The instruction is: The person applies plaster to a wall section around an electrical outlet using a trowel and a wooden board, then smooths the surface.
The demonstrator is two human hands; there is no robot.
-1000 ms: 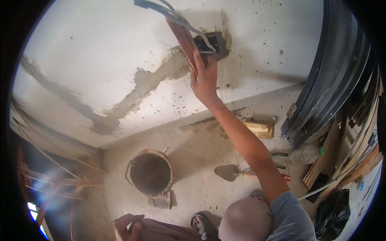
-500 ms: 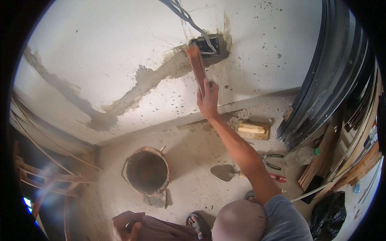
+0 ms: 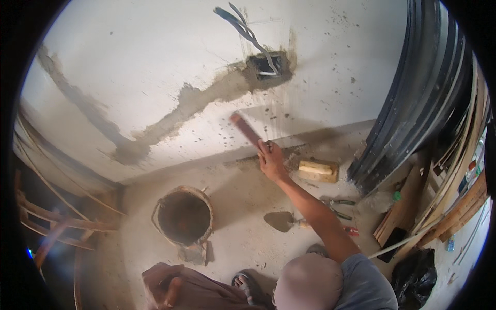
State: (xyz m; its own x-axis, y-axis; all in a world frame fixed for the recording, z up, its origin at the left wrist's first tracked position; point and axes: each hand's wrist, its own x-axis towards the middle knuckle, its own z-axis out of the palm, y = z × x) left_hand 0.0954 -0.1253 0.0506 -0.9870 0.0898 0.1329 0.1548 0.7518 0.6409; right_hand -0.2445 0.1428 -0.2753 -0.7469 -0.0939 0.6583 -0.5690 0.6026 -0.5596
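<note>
My right hand [image 3: 272,161] is closed around one end of a long, flat reddish-brown strip [image 3: 245,129], blurred by motion; its kind is unclear. The strip points up and left before the lower white wall [image 3: 320,98], below a rough grey mortar band [image 3: 194,101]. This band runs up to a recessed electrical box [image 3: 268,66], from which grey cables [image 3: 244,28] stick out. At the lower left, my left hand [image 3: 174,293] is low by my brown-clothed leg. Its fingers are too unclear to read.
A mortar-smeared bucket [image 3: 212,219] stands on the floor. Right of it lie a trowel [image 3: 279,221], a float [image 3: 318,170] and pliers [image 3: 342,202]. Dark panels [image 3: 385,129] lean at the right, near a plastic bottle [image 3: 381,200], wooden boards [image 3: 460,214] and a black bag [image 3: 415,276].
My right hand has brought the reddish-brown strip down and left, away from the electrical box. The view has shifted slightly. My left hand stays low by my leg.
</note>
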